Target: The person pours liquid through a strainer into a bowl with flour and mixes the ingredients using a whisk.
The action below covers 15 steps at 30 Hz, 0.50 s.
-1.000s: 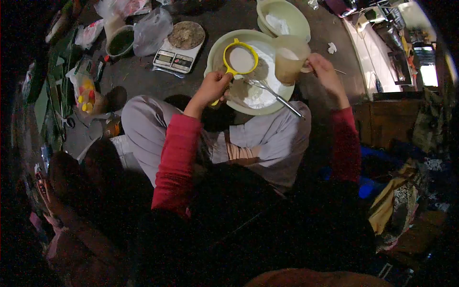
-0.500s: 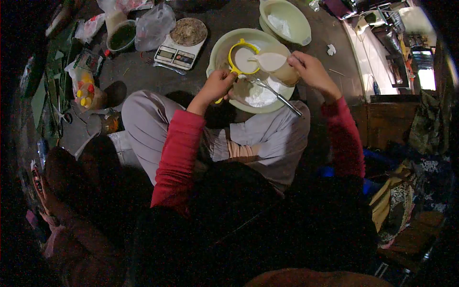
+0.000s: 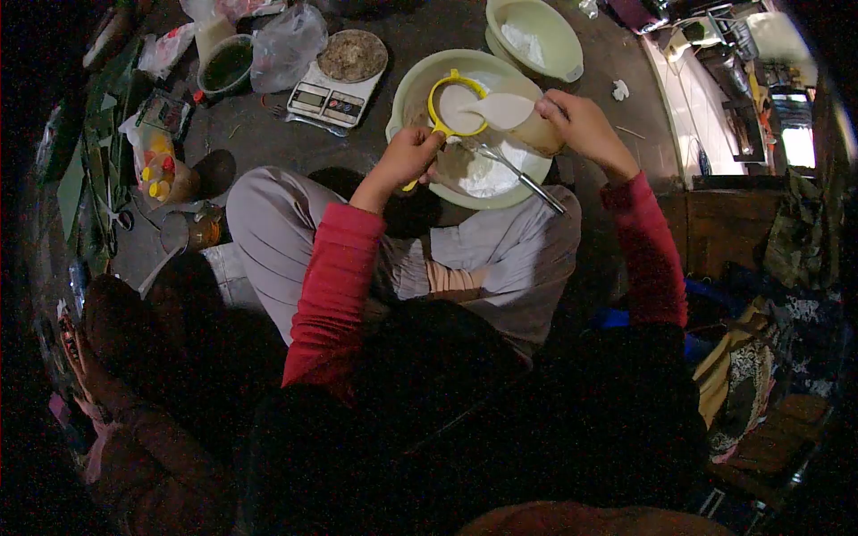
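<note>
My left hand (image 3: 412, 157) grips the handle of a yellow-rimmed strainer (image 3: 434, 111), which is over a large pale green bowl (image 3: 402, 87) and holds whitish liquid. My right hand (image 3: 576, 124) is closed on the handle of a translucent jug (image 3: 540, 134). The jug is tilted to the left, and whitish liquid runs from its spout into the strainer. White powder (image 3: 487, 179) lies in the bowl below. A metal whisk (image 3: 529, 182) rests in the bowl, its handle sticking out over the near right rim.
Behind the bowl is a second green bowl (image 3: 559, 45) with white powder. A kitchen scale (image 3: 329, 103) bears a round brown object (image 3: 352, 57). Further left are a plastic bag (image 3: 288, 49), a container of green stuff (image 3: 225, 67), yellow-capped bottles (image 3: 159, 179) and long green leaves (image 3: 76, 201).
My right hand has moved left and tipped the jug from upright to tilted, and liquid now flows into the strainer. The strainer has shifted slightly right, with its fill higher.
</note>
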Each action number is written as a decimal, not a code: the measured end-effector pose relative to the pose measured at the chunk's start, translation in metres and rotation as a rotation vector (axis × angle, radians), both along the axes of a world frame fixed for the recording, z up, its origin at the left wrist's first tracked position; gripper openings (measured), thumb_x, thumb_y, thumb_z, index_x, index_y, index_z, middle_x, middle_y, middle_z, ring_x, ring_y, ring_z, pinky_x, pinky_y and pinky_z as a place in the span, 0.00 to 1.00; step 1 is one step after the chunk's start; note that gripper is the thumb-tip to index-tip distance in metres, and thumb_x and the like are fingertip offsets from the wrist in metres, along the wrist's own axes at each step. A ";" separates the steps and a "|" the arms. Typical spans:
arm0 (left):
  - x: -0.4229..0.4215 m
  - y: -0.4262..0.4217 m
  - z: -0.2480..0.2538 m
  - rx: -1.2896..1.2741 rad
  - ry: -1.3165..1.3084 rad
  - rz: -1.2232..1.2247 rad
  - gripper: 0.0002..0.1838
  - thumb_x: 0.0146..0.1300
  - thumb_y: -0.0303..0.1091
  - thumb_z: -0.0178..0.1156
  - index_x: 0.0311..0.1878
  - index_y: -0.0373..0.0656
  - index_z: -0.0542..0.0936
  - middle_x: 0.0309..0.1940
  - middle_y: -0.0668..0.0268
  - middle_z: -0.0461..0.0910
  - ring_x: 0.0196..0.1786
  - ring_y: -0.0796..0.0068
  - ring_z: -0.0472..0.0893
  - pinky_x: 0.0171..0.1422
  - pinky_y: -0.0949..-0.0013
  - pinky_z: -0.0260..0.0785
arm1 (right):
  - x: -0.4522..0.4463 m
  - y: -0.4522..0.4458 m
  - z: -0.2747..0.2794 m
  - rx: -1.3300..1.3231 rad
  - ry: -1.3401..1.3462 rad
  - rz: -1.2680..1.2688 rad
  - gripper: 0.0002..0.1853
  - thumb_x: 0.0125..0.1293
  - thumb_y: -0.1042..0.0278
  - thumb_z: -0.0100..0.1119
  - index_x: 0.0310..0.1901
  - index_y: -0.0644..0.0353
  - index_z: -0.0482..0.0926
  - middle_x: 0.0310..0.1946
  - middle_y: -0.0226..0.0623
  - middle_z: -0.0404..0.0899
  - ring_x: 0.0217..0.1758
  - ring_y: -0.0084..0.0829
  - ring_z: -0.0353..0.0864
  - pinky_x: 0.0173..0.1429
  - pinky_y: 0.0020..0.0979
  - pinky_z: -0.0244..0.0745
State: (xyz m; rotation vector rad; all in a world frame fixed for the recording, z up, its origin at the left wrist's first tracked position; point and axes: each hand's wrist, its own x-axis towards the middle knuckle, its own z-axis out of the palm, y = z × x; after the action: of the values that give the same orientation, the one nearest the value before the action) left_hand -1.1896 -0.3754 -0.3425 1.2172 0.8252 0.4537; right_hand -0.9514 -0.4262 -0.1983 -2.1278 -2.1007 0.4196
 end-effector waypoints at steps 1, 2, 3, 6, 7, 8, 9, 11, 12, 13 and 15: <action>-0.001 0.000 0.002 0.003 0.001 -0.010 0.18 0.63 0.42 0.48 0.29 0.35 0.75 0.11 0.65 0.71 0.10 0.80 0.67 0.15 0.74 0.60 | -0.001 0.000 0.001 0.008 0.005 0.002 0.15 0.64 0.56 0.46 0.36 0.61 0.73 0.27 0.45 0.75 0.30 0.42 0.74 0.36 0.33 0.67; -0.001 0.000 0.003 0.006 0.002 -0.021 0.18 0.63 0.42 0.48 0.29 0.35 0.75 0.11 0.65 0.71 0.10 0.79 0.68 0.15 0.74 0.60 | -0.002 0.000 0.001 0.007 0.005 0.001 0.15 0.64 0.56 0.46 0.36 0.61 0.73 0.27 0.45 0.75 0.30 0.42 0.74 0.36 0.33 0.67; -0.001 0.000 0.002 0.005 0.002 -0.022 0.18 0.63 0.42 0.48 0.29 0.35 0.75 0.11 0.65 0.71 0.10 0.79 0.68 0.15 0.74 0.60 | -0.003 0.000 0.001 0.030 0.014 0.006 0.15 0.64 0.56 0.46 0.36 0.61 0.73 0.27 0.45 0.75 0.30 0.42 0.74 0.36 0.34 0.67; -0.001 0.001 0.001 0.029 0.019 -0.026 0.18 0.62 0.42 0.48 0.28 0.35 0.75 0.11 0.65 0.71 0.10 0.79 0.68 0.15 0.74 0.60 | -0.002 0.002 0.000 0.052 0.021 0.020 0.16 0.64 0.55 0.46 0.36 0.61 0.73 0.27 0.46 0.75 0.30 0.43 0.74 0.36 0.35 0.67; -0.001 0.002 0.001 0.038 0.011 -0.032 0.18 0.62 0.42 0.48 0.28 0.36 0.75 0.11 0.66 0.71 0.10 0.79 0.68 0.15 0.74 0.60 | -0.002 0.003 -0.001 0.050 0.020 0.030 0.16 0.63 0.55 0.46 0.36 0.61 0.73 0.27 0.46 0.75 0.30 0.44 0.74 0.36 0.35 0.67; -0.001 0.002 0.002 0.048 0.004 -0.037 0.18 0.62 0.42 0.48 0.27 0.36 0.75 0.11 0.66 0.71 0.10 0.80 0.68 0.15 0.74 0.60 | -0.002 0.004 -0.001 0.049 0.020 0.030 0.16 0.63 0.55 0.46 0.36 0.61 0.73 0.27 0.46 0.75 0.30 0.44 0.74 0.36 0.35 0.67; -0.001 0.002 0.001 0.047 0.004 -0.037 0.18 0.62 0.42 0.48 0.27 0.36 0.75 0.11 0.66 0.71 0.10 0.80 0.68 0.15 0.74 0.60 | -0.002 0.004 -0.001 0.038 0.003 0.020 0.16 0.63 0.54 0.46 0.36 0.61 0.73 0.27 0.47 0.75 0.31 0.44 0.74 0.36 0.36 0.67; -0.001 0.001 0.001 0.044 0.001 -0.024 0.18 0.62 0.42 0.48 0.26 0.36 0.75 0.10 0.67 0.70 0.09 0.80 0.68 0.15 0.75 0.60 | -0.004 0.005 0.001 0.026 -0.014 0.009 0.16 0.63 0.54 0.46 0.36 0.61 0.73 0.27 0.47 0.75 0.31 0.45 0.74 0.36 0.36 0.67; -0.001 0.001 0.001 0.044 0.001 -0.025 0.18 0.62 0.42 0.48 0.26 0.36 0.75 0.10 0.67 0.70 0.09 0.80 0.68 0.15 0.75 0.60 | -0.007 0.005 0.004 0.007 -0.011 -0.001 0.17 0.63 0.53 0.46 0.37 0.60 0.74 0.29 0.47 0.76 0.34 0.47 0.75 0.38 0.40 0.69; -0.001 0.001 0.001 0.029 0.000 -0.035 0.18 0.62 0.43 0.49 0.28 0.37 0.75 0.11 0.67 0.70 0.10 0.81 0.67 0.14 0.75 0.58 | -0.008 0.005 0.006 -0.012 -0.008 -0.012 0.18 0.62 0.52 0.46 0.38 0.59 0.76 0.31 0.48 0.77 0.36 0.49 0.76 0.40 0.43 0.70; -0.001 0.001 0.002 0.014 0.000 -0.047 0.17 0.62 0.43 0.49 0.31 0.37 0.75 0.12 0.68 0.70 0.10 0.81 0.66 0.14 0.75 0.57 | -0.007 0.006 0.004 -0.010 -0.019 -0.007 0.18 0.62 0.52 0.47 0.37 0.59 0.76 0.31 0.48 0.77 0.36 0.49 0.76 0.40 0.43 0.70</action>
State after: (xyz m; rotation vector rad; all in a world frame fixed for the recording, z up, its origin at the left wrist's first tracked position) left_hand -1.1904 -0.3741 -0.3401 1.2463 0.7928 0.4222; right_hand -0.9582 -0.4205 -0.1941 -2.1522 -2.1045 0.4120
